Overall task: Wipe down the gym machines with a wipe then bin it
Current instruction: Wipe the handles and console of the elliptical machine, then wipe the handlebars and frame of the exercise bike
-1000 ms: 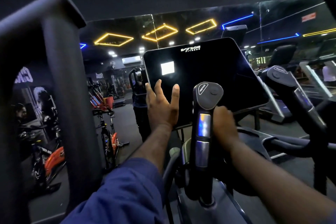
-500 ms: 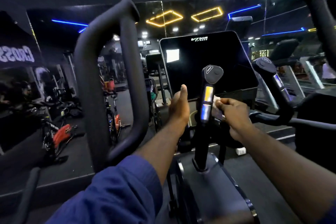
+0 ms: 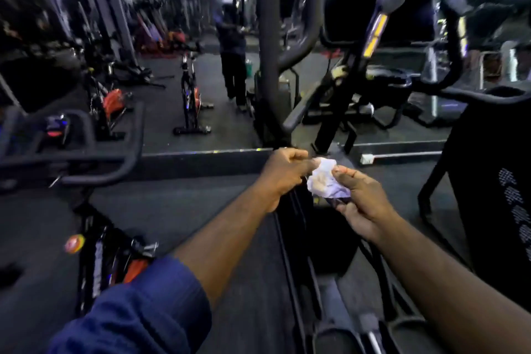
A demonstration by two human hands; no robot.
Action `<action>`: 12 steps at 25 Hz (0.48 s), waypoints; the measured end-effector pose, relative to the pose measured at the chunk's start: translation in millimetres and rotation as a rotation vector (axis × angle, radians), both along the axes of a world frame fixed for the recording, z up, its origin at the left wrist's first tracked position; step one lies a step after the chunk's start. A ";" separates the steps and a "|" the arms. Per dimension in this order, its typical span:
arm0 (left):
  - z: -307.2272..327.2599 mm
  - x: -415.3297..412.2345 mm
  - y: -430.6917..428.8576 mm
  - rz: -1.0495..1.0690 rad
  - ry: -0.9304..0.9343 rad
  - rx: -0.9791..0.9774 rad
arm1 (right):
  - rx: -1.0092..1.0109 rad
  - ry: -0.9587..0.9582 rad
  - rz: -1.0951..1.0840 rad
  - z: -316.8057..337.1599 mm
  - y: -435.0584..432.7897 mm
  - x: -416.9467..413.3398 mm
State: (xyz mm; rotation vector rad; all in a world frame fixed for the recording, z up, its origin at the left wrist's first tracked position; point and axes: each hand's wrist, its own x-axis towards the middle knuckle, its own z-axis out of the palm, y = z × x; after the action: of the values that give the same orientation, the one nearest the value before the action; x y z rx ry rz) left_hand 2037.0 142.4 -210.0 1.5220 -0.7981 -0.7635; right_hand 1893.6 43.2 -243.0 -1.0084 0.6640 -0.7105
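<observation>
White crumpled wipe (image 3: 323, 178) is being pinched between both curled hands, left hand (image 3: 283, 174) and right hand (image 3: 362, 200), above a dark gym machine (image 3: 339, 112).

Left hand (image 3: 283, 174) and right hand (image 3: 360, 198) pinch a crumpled wipe (image 3: 324, 178) (white) between them.

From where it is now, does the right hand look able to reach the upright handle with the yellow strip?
Probably yes. The right hand sits low, holding the wipe with the left hand; nothing stands between it and the handle above.
</observation>
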 end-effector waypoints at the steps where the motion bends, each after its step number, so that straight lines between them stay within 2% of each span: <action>1: -12.8 -9.4 26.5 0.005 0.050 0.007 | 0.004 0.027 0.030 -9.2 24.9 -5.0; 4: -29.9 -38.2 98.3 0.047 0.093 0.006 | 0.022 0.045 0.085 -16.6 91.1 -22.8; 9: -44.7 -68.4 180.2 0.172 0.086 0.035 | -0.105 0.054 0.299 -8.9 172.8 -58.9; 12: -67.0 -83.5 244.8 0.302 0.146 0.092 | -0.105 0.131 0.344 -40.9 211.1 -72.4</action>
State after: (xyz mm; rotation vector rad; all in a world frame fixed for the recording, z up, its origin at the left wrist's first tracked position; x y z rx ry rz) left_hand 1953.5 387.2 -277.1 1.6029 -0.4162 -0.6827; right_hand 1821.3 254.3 -283.9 -1.2372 0.5510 -0.3824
